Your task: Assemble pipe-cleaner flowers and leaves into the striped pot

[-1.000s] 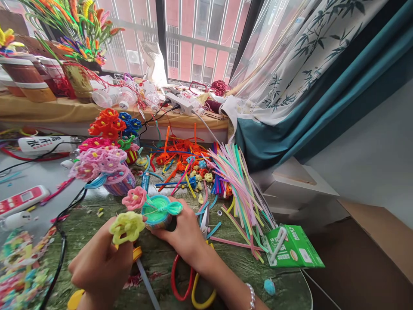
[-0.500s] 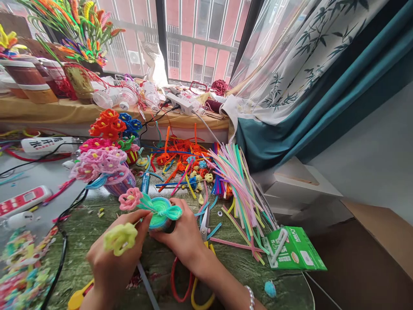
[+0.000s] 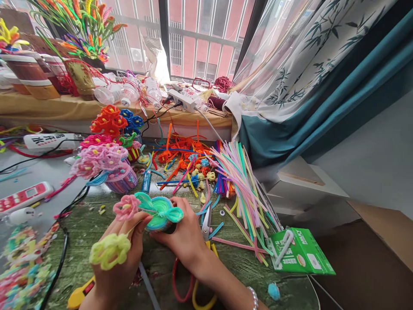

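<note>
My right hand (image 3: pixel 184 234) is closed around the side of a small round pot (image 3: pixel 158 217) wound in turquoise and green pipe cleaner. Two turquoise leaf loops (image 3: pixel 172 214) spread from the middle of its top. My left hand (image 3: pixel 124 245) is pinched at the pot's left edge, on thin stems between thumb and fingers. A pink pipe-cleaner flower (image 3: pixel 127 207) stands out above the left fingers, and a pale yellow pipe-cleaner flower (image 3: pixel 110 251) hangs in front of the knuckles. Scissors (image 3: pixel 206 224) lie beside my right wrist, their handles partly under the forearm.
A fan of pastel pipe cleaners (image 3: pixel 240 185) lies right of a heap of orange ones (image 3: pixel 183 150). Finished flower pots (image 3: pixel 121 178) stand at left behind my hands. A green packet (image 3: pixel 303 252), blue pompom (image 3: pixel 274 291), black cable (image 3: pixel 64 245) and yellow cutter (image 3: pixel 79 295) surround the work.
My left hand has shifted a little left, and both flowers swing left, the yellow one also downward. The left leaf loop shows more fully. My right hand keeps its hold on the pot.
</note>
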### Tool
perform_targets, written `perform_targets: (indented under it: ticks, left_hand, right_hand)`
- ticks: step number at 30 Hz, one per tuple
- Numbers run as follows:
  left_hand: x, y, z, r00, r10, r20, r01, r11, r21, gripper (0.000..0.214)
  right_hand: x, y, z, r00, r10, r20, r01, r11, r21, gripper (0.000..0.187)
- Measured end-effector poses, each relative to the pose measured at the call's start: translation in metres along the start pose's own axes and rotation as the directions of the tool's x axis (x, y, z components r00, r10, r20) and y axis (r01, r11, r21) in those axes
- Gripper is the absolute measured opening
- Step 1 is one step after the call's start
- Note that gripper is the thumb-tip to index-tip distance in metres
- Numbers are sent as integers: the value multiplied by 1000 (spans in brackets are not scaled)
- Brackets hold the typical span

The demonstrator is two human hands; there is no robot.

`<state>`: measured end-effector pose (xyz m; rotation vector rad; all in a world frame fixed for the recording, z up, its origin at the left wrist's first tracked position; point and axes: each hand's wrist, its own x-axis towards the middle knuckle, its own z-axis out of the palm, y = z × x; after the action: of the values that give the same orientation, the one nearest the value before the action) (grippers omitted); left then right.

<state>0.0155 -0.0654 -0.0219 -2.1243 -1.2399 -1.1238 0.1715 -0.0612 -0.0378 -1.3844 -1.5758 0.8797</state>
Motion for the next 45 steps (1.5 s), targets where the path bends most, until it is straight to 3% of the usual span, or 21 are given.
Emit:
perform_targets:
  ticks: [8,17,26,32,37,45]
  left_hand:
    - [-5,2,1,999,-33,19,35,994,-103,10]
    - [-1,4,3,999,-1,41,2,999,-37,10]
    - [0,10,-1,997,-70,-14,70,998,0,17]
    - [4,9,2,990,-138,-12,136,985,-103,24]
    - [8,8,1,982,-189,-19,186,978,-94,31]
    - [11,8,1,995,-91,-30,93,994,60,28]
  right_hand:
    - [-1,1,1,1000,-19,-10,19,1000,-2,62]
    - [-1,3,3,999,-36,-5,36,999,-18,61]
    - [-1,-2,0,1000,-5,-2,5,1000,-15,63]
    - [-1,1,4,999,-34,-31,32,999,-34,55]
    - [-2,1,5,998,-32,-59,33,999,7,56]
    - [0,2,4,999,-48,-21,49,998,43,60]
